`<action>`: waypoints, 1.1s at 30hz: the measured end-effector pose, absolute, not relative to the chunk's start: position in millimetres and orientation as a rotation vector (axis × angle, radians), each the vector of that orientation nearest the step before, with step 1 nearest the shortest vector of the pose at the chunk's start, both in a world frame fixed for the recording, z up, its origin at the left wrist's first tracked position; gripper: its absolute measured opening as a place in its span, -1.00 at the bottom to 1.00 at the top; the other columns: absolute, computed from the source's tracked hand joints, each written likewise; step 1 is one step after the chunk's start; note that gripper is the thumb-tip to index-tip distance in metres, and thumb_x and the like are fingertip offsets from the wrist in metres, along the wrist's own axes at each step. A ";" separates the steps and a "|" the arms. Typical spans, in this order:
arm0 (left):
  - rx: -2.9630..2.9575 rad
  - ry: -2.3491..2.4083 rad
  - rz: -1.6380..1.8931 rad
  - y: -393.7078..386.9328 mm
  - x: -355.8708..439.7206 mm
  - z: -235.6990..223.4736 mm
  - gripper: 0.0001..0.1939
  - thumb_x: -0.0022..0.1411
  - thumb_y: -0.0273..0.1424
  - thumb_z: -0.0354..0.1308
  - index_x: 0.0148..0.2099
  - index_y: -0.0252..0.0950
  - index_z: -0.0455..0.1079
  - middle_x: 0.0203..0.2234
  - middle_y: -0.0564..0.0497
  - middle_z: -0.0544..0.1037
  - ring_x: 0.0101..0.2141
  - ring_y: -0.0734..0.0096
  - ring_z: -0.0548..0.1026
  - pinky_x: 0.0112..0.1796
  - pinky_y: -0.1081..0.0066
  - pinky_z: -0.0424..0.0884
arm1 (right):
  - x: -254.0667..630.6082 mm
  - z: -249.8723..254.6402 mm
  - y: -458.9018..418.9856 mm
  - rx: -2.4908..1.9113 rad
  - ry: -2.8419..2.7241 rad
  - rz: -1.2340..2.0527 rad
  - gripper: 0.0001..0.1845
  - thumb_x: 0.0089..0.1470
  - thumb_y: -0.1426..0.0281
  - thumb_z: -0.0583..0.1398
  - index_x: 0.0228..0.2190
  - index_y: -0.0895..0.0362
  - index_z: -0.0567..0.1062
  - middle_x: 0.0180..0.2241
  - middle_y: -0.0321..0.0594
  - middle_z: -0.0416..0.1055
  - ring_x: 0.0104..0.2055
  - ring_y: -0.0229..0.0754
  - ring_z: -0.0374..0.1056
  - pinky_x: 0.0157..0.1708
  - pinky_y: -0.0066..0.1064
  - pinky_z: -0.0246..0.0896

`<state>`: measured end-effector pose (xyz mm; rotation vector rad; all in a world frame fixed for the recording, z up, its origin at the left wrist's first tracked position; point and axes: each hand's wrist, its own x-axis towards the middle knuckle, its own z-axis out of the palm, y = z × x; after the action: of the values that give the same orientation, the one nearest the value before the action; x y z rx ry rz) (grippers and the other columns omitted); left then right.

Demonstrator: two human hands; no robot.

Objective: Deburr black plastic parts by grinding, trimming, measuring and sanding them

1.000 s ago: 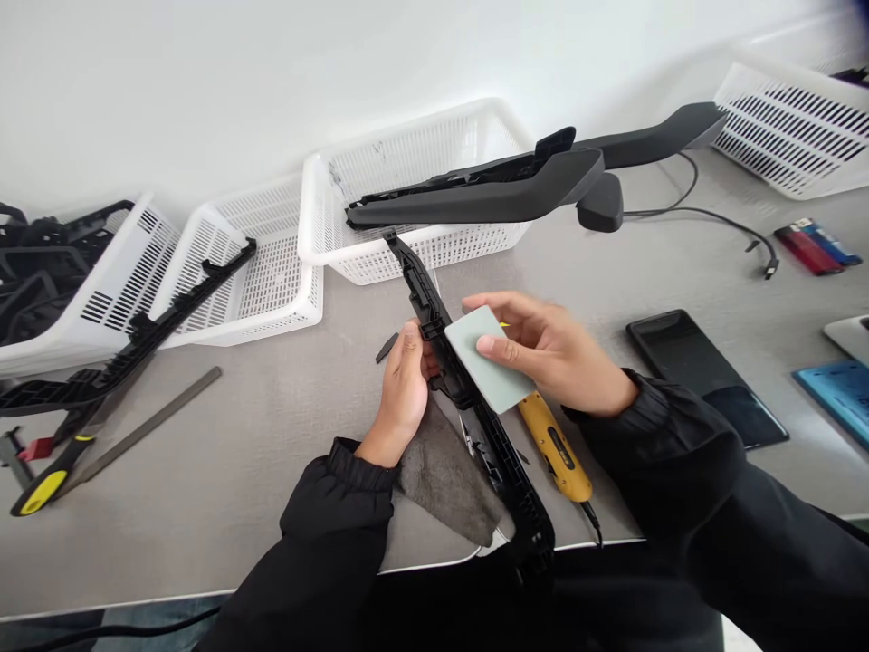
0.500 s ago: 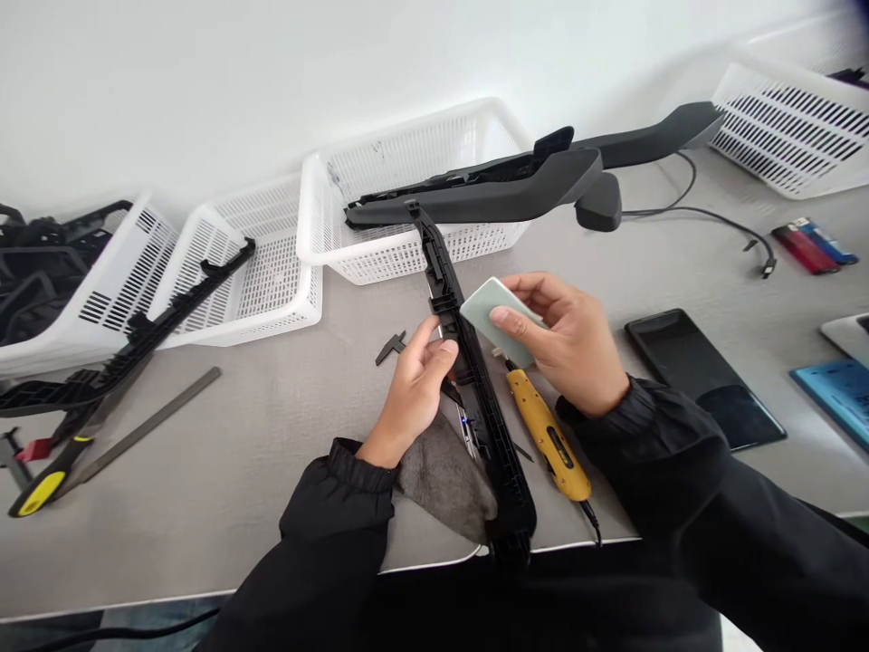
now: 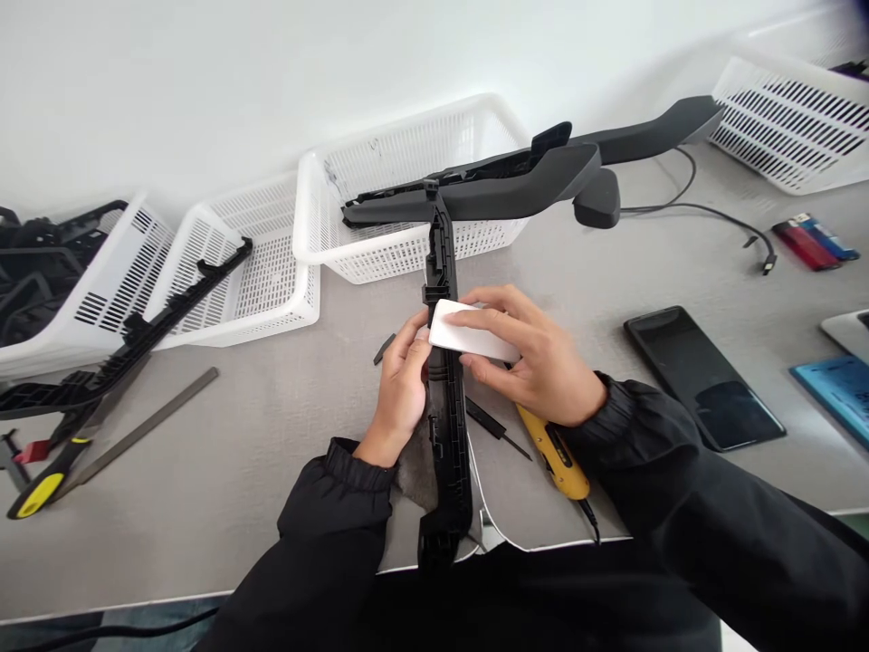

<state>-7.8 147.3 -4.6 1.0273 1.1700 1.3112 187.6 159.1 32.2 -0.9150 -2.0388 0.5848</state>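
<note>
My left hand (image 3: 400, 389) grips a long black plastic trim strip (image 3: 452, 453) from its left side, about mid-length. In my right hand (image 3: 543, 358) is a flat, round-cornered rectangular piece (image 3: 472, 330) with a white face up; its exact kind I cannot tell. This piece lies across the strip, close to my left fingertips. Whether it presses on the strip is hard to see. Beneath the right hand and sleeve, a yellow corded handheld power tool (image 3: 562, 464) is partly covered. A grey cloth (image 3: 415, 471) and a thin black tool (image 3: 487, 418) lie under and beside the strip.
White baskets (image 3: 309, 249) stand along the wall, with long dark trim parts (image 3: 502, 197) across the middle one. A file with a yellow-black handle (image 3: 51, 480) lies left. On the right are a black phone (image 3: 706, 376), lighters (image 3: 815, 243) and a cable (image 3: 733, 215).
The strip's lower end has swung left, so it stands straighter in view. My right hand has moved left, bringing the flat piece over the strip; its white face now shows instead of pale green.
</note>
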 end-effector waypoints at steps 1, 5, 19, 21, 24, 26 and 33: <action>1.024 1.170 1.319 147.2 -7.0 -3.2 -0.64 0.39 -0.11 0.30 0.11 -0.15 0.63 0.04 -0.04 0.71 0.13 0.13 0.60 0.14 0.27 0.46 | 188.9 32.9 159.7 -0.902 -2.038 0.585 -0.53 0.26 0.50 0.25 0.16 -0.05 0.57 0.18 -0.04 0.46 0.20 0.13 0.46 0.23 0.08 0.44; 0.966 1.187 1.359 148.2 -5.1 2.0 -0.67 0.39 -0.10 0.29 0.04 -0.17 0.64 -0.04 -0.04 0.73 0.07 0.15 0.64 0.11 0.27 0.49 | 193.2 34.0 162.3 -0.780 -2.102 0.663 -0.47 0.15 0.59 0.23 0.10 -0.03 0.60 0.18 -0.05 0.46 0.18 0.10 0.48 0.19 0.04 0.47; 0.922 1.230 1.396 152.6 -8.1 4.8 -0.67 0.34 -0.08 0.35 0.01 -0.16 0.66 -0.03 -0.03 0.73 0.11 0.13 0.62 0.13 0.26 0.50 | 193.6 32.3 161.9 -0.870 -2.067 0.601 -0.44 0.14 0.58 0.24 0.13 -0.04 0.60 0.13 -0.05 0.42 0.07 0.05 0.47 0.11 -0.02 0.50; 0.913 1.227 1.400 152.5 -8.5 4.2 -0.68 0.33 -0.09 0.36 0.00 -0.15 0.67 -0.03 -0.02 0.73 0.10 0.15 0.63 0.13 0.27 0.50 | 193.6 32.5 162.0 -0.888 -2.050 0.583 -0.45 0.15 0.58 0.25 0.14 -0.02 0.60 0.12 -0.04 0.41 0.05 0.05 0.47 0.10 -0.01 0.50; 0.900 1.280 1.389 152.4 -10.2 3.2 -0.69 0.33 -0.10 0.36 -0.02 -0.16 0.67 -0.04 -0.01 0.73 0.05 0.17 0.64 0.10 0.26 0.51 | 194.0 32.8 161.5 -0.774 -2.120 0.643 -0.44 0.13 0.58 0.24 0.12 -0.03 0.60 0.12 -0.06 0.42 -0.01 0.01 0.47 0.02 -0.05 0.53; 0.903 1.303 1.384 152.6 -11.2 2.5 -0.69 0.34 -0.10 0.35 -0.01 -0.16 0.66 -0.05 -0.02 0.73 0.04 0.17 0.64 0.08 0.26 0.51 | 194.4 33.1 161.5 -0.737 -2.146 0.672 -0.43 0.11 0.58 0.24 0.12 -0.04 0.60 0.12 -0.08 0.42 -0.04 -0.01 0.46 -0.02 -0.09 0.53; 0.913 1.250 1.379 153.4 -10.8 1.7 -0.67 0.31 -0.08 0.39 -0.01 -0.16 0.67 -0.03 -0.02 0.74 0.10 0.16 0.64 0.10 0.29 0.51 | 193.1 33.0 161.4 -0.838 -2.066 0.624 -0.44 0.11 0.60 0.24 0.13 0.02 0.59 0.12 -0.05 0.40 -0.01 0.00 0.46 0.04 -0.08 0.50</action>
<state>-10.8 153.4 1.7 0.9129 1.2498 1.3790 193.1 161.4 33.0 -0.8376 -2.0658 0.6239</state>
